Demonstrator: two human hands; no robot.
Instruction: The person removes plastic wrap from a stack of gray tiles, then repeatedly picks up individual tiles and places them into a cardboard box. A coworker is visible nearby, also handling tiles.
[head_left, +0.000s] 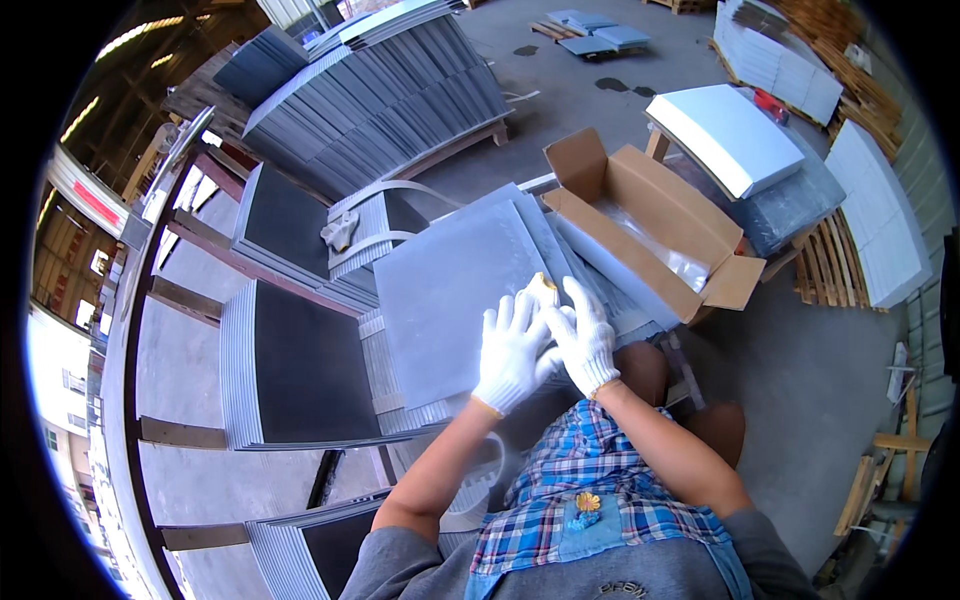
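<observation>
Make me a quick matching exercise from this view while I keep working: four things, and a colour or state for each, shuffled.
Things:
1. Box
2. Slab
3. Left hand
4. Apron

Colours and states:
A. flat and grey
B. blue plaid
C. brown, with its flaps open
D. in a white glove

Right pairs: 1-C, 2-A, 3-D, 4-B
</observation>
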